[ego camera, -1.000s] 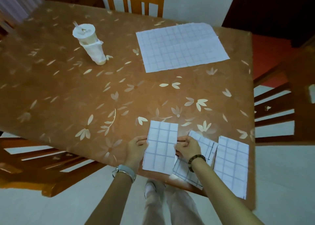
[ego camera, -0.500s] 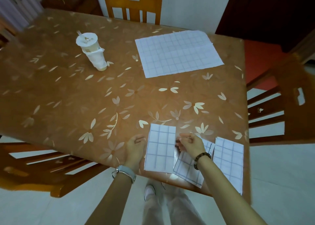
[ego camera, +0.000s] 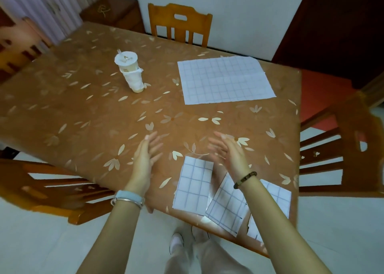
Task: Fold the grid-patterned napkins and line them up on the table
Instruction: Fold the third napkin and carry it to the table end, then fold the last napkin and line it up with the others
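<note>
Left hand (ego camera: 146, 155): empty, fingers straight and spread, palm turned inward. It is raised over bare tabletop to the left of the folded pieces.
Right hand (ego camera: 228, 153): empty too, with the fingers stretched forward. It hovers above the far corner of the leftmost folded napkin (ego camera: 193, 184), and a bead bracelet (ego camera: 245, 179) sits on the wrist.
Folded napkins: three lie along the near edge at the right corner of the table (ego camera: 83, 111), where finished pieces are easy to set down and compare.
Leftmost folded napkin: lies flat, roughly square to the edge, with neither hand touching it.
Middle folded napkin (ego camera: 226, 205): tilted, with its corner meeting the leftmost one. I cannot tell which of the two lies on top.
Right folded napkin (ego camera: 276, 194): just beside the middle one and partly hidden by the right forearm.
Unfolded napkin (ego camera: 225, 79): spread flat at the far right of the table, well apart from both hands, with open tabletop between.
Likely step: both open hands point toward that sheet, so fetching it for folding looks like the next move.
Row: probably not finished, since the tilted middle piece breaks the line and would need squaring.
Drink cup (ego camera: 129, 72): lidded, with a straw and a white wrap, standing upright at the far left, well clear of the working corner.
</note>
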{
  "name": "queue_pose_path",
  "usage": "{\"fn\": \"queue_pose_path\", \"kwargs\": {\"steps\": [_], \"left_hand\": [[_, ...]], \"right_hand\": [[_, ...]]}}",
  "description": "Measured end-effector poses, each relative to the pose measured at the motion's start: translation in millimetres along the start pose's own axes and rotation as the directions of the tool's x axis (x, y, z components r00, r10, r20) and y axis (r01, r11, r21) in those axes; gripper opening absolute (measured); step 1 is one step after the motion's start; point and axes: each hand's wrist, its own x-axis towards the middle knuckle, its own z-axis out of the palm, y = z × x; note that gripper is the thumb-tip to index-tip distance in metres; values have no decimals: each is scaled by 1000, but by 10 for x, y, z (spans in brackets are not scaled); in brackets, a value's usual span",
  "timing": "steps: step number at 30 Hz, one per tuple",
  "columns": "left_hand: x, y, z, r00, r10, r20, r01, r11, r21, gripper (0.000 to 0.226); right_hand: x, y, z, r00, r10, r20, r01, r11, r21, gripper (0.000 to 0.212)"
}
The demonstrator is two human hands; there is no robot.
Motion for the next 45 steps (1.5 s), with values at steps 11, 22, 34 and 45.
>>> {"fn": "queue_pose_path", "kwargs": {"steps": [11,22,34,45], "left_hand": [[-277,337,-148,983,103,-152,-130,976,-177,49],[-651,514,-641,953,190,-238,-237,953,-188,51],[-1420,564,-2160,905,221,-365,-305,933,-191,50],[-2343,393,-3786,790,249,-561,-412,892,-185,54]], "right_hand": [[122,-408,111,975,-62,211,69,997,-28,41],[-119,-483,638,933,-66,353,86,995,-41,43],[-940,1,1870,864,-37,502,75,996,-55,46],[-1760,488,3317,754,13,657,88,989,-120,45]]}}
